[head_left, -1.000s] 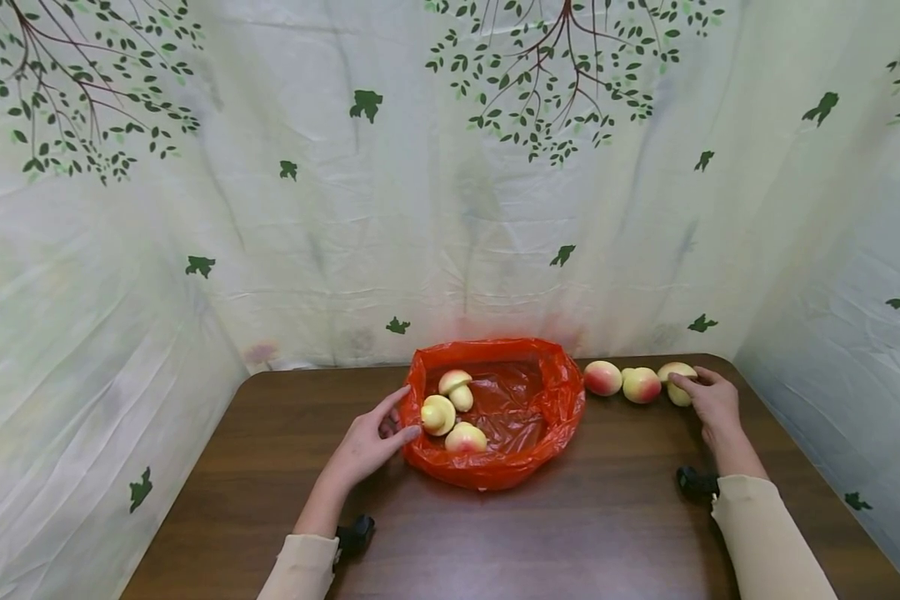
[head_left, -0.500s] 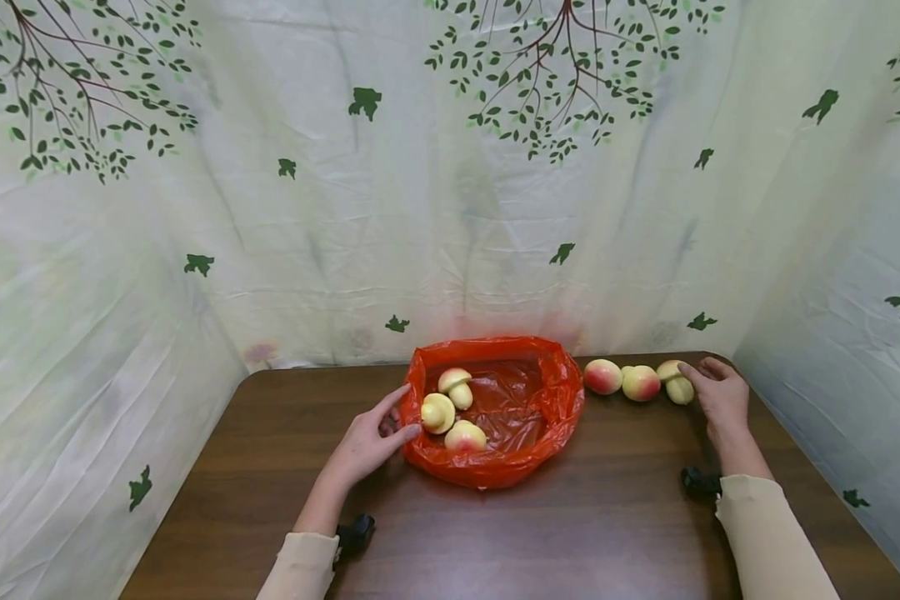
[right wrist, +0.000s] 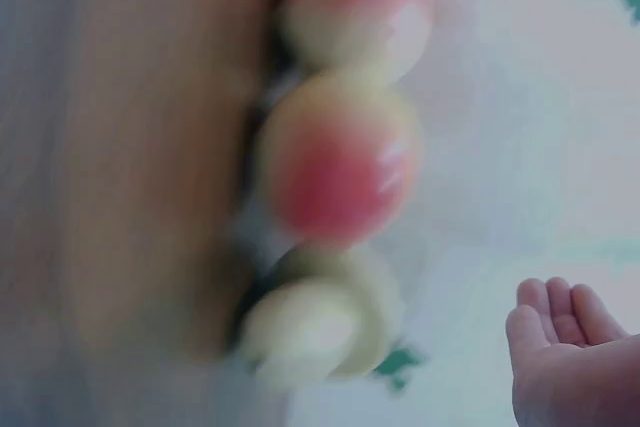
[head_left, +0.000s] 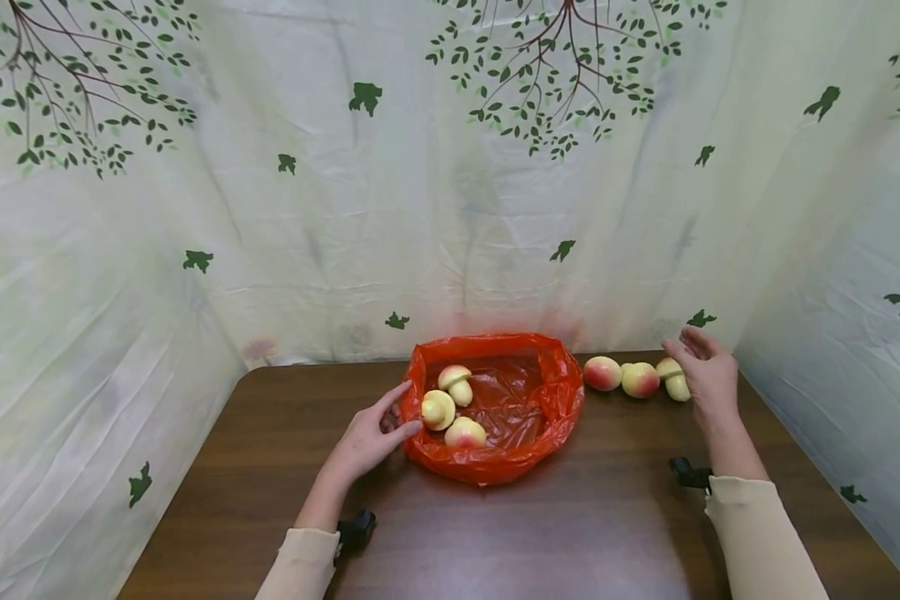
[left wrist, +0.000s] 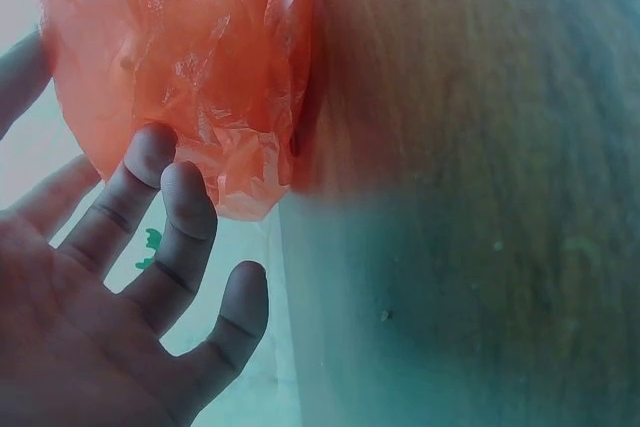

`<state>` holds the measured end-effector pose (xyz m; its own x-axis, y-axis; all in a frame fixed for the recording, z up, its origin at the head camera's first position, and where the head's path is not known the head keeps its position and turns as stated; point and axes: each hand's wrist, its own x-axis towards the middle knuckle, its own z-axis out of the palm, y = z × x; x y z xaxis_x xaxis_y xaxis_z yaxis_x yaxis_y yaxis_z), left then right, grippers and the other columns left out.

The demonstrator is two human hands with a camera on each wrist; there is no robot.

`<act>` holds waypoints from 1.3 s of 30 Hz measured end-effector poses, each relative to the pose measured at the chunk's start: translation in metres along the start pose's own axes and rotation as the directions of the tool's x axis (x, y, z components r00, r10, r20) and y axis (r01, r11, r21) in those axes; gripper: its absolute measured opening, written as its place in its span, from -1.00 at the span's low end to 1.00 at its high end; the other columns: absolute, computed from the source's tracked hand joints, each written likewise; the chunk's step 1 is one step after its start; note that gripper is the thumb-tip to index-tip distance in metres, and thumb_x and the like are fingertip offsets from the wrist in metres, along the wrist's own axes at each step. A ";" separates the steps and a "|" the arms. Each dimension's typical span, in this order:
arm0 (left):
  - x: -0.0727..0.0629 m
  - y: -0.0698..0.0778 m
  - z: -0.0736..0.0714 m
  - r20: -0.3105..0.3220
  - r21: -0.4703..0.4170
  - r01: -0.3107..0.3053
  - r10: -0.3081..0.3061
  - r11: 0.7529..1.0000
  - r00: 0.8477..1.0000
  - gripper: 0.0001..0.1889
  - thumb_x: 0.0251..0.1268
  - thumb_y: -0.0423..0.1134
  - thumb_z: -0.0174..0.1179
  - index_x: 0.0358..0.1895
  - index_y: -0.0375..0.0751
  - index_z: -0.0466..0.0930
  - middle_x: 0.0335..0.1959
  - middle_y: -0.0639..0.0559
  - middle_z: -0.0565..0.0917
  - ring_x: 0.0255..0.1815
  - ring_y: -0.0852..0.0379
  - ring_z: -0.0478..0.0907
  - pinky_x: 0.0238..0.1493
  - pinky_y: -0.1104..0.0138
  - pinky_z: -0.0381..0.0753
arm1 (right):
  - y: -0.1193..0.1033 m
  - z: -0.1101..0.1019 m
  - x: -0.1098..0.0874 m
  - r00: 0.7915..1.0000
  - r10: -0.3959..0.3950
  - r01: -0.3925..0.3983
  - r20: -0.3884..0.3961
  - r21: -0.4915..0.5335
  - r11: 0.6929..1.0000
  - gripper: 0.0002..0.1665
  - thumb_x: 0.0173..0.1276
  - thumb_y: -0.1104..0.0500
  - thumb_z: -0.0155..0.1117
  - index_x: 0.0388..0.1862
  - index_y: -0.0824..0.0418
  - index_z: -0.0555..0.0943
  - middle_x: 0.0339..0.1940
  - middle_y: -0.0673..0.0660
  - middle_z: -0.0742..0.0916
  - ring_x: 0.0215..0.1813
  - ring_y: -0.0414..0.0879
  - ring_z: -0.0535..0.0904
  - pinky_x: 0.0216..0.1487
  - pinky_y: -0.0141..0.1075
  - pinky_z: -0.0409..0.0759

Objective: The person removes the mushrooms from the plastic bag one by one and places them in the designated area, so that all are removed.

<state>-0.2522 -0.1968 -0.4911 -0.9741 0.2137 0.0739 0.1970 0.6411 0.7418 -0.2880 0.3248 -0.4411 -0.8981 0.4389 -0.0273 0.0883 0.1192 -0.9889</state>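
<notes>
A red plastic bag stands with its mouth spread wide on the table. Inside lie two toy mushrooms, one near the back and one at the left, plus a toy peach toward the front. My left hand touches the bag's left side with loosely bent fingers. To the bag's right are a peach, a second peach and a mushroom in a row. My right hand is raised just right of that mushroom, holding nothing; its fingers are relaxed.
The brown wooden table reaches a leaf-patterned curtain behind the bag and fruit. More curtain hangs along the right side. A black wrist camera sits on my right wrist.
My right hand has let go of the rightmost mushroom, which now stays on the table, and has lifted up and back. The left hand and bag have not visibly moved.
</notes>
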 end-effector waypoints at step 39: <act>-0.002 0.002 -0.001 0.000 -0.016 -0.004 0.004 1.000 1.000 -0.24 0.39 0.11 0.41 0.60 0.10 0.38 -0.16 -0.01 0.60 -0.25 0.13 0.52 -0.24 0.35 0.52 | -0.040 0.161 -0.069 0.898 -0.192 0.125 0.396 0.188 0.974 -0.27 0.53 0.09 0.40 0.57 0.27 0.41 0.55 0.31 0.52 0.62 0.16 0.41 0.57 -0.07 0.43</act>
<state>-0.2504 -0.1966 -0.4889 -0.9732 0.2166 0.0768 0.1992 0.6283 0.7520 -0.2985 0.1466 -0.4231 -0.9940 0.0188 0.1076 -0.1076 0.0033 -0.9942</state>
